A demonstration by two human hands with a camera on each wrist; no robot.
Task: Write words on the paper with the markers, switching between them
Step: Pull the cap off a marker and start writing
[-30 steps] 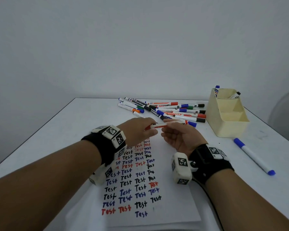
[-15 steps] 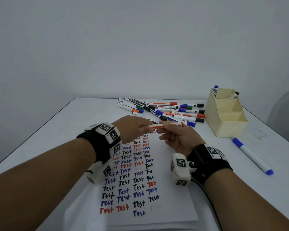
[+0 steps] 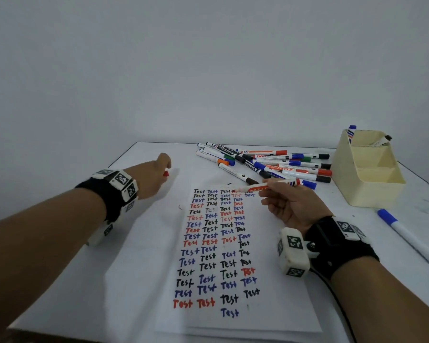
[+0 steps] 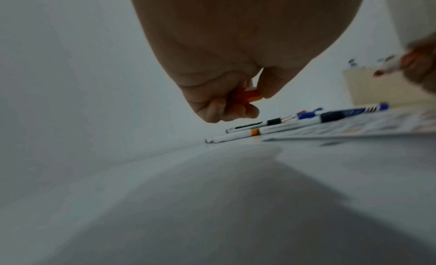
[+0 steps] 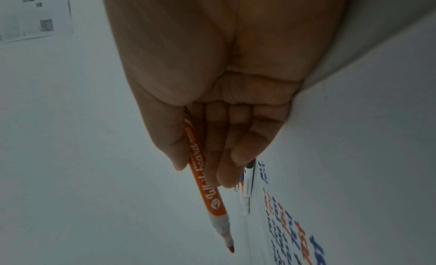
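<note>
A white sheet of paper (image 3: pixel 270 288) with columns of "Test" in black, blue and red lies in front of me. My right hand (image 3: pixel 286 200) (image 5: pixel 212 138) holds an uncapped red marker (image 3: pixel 258 188) (image 5: pixel 202 177) above the paper's top edge, tip pointing left. My left hand (image 3: pixel 159 174) (image 4: pixel 226 105) is out to the left of the paper, low over the table, and pinches the marker's red cap (image 3: pixel 166 173) (image 4: pixel 243 95) in curled fingers.
A pile of several markers (image 3: pixel 270 162) lies beyond the paper. A cream pen holder (image 3: pixel 367 179) stands at the right with markers in its back slot. A lone blue marker (image 3: pixel 409 238) lies near the right edge of the table (image 3: pixel 60 256).
The hands were together at the marker over the paper's top. Now the cap is off: my left hand has carried it away to the left, and my right hand keeps the uncapped marker.
</note>
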